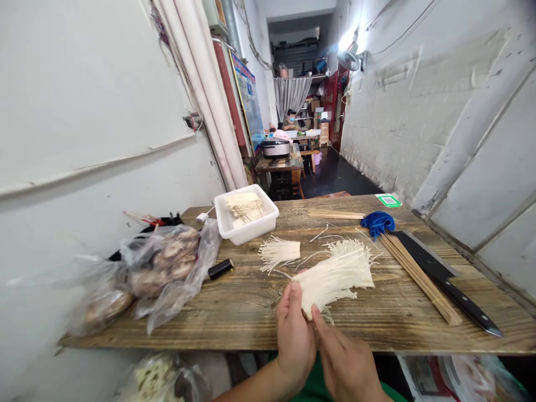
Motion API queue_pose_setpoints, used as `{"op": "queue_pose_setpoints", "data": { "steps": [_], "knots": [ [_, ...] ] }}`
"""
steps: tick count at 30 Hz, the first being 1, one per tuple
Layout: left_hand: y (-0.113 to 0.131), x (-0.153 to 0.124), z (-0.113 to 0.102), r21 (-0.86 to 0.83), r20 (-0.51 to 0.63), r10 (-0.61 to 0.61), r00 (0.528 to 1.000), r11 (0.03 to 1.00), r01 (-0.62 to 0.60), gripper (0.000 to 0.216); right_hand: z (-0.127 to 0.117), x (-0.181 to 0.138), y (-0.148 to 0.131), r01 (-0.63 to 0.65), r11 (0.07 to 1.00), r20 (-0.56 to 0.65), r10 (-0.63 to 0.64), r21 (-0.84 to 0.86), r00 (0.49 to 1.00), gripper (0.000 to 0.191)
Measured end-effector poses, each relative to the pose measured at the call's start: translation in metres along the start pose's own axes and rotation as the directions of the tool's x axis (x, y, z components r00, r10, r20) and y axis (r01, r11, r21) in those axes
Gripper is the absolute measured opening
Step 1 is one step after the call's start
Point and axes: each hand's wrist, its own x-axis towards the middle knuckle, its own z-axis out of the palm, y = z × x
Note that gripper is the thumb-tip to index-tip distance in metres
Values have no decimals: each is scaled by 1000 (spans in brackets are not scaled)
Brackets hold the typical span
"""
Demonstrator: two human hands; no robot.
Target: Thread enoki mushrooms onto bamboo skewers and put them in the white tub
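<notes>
Near the front of the wooden table (pixel 247 321), both hands grip one flat bunch of enoki mushrooms (pixel 329 282). My left hand (pixel 295 335) pinches its near left end, thumb on top. At the lower edge, my right hand (pixel 345 357) presses with its thumb; its other fingers are partly hidden. Behind the held bunch lies more enoki (pixel 352 248), overlapping it in view. A smaller loose bunch (pixel 287 251) rests to the left, with stray strands around.
A white plastic tub (pixel 247 237) holds skewered enoki. At left sit plastic bags of brown mushrooms (pixel 176 259) and a black cylinder (pixel 220 269). On the right lie bamboo skewers (pixel 421 279), a cleaver (pixel 464 301) and a blue cloth (pixel 378 223). Another person (pixel 291 120) sits far back.
</notes>
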Motion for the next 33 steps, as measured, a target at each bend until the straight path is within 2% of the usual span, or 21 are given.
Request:
{"op": "queue_pose_setpoints", "data": {
  "steps": [6, 11, 19, 26, 28, 30, 31, 33],
  "knots": [
    [8, 1, 4, 39, -9, 35, 999, 999, -35, 55, 10, 1, 1, 57, 998, -109, -58, -9, 992, 61],
    [9, 2, 4, 120, -11, 36, 999, 992, -34, 49, 12, 2, -1, 77, 995, -172, -87, -62, 981, 59],
    [9, -1, 9, 83, 6, 32, 999, 996, -33, 38, 13, 7, -1, 76, 994, -240, -94, -82, 966, 56],
    [4, 3, 12, 84, 58, 2, 998, 996, -7, 41, 17, 12, 2, -25, 997, -255, 4, -79, 967, 23],
    [6, 8, 9, 104, 106, 18, 994, 994, -29, 52, 15, 16, 9, -68, 998, -231, 66, -1, 971, 21],
    [14, 17, 2, 219, 164, 78, 983, 969, -114, 58, 7, 21, 19, -172, 962, -129, 202, 212, 971, 19],
    [20, 23, -2, 313, 205, 116, 972, 933, -178, 60, 2, 24, 25, -256, 902, -25, 281, 349, 959, 17],
    [36, 36, -10, 499, 305, 166, 938, 811, -306, 67, -11, 30, 38, -458, 673, 260, 380, 581, 888, 16]
  ]
}}
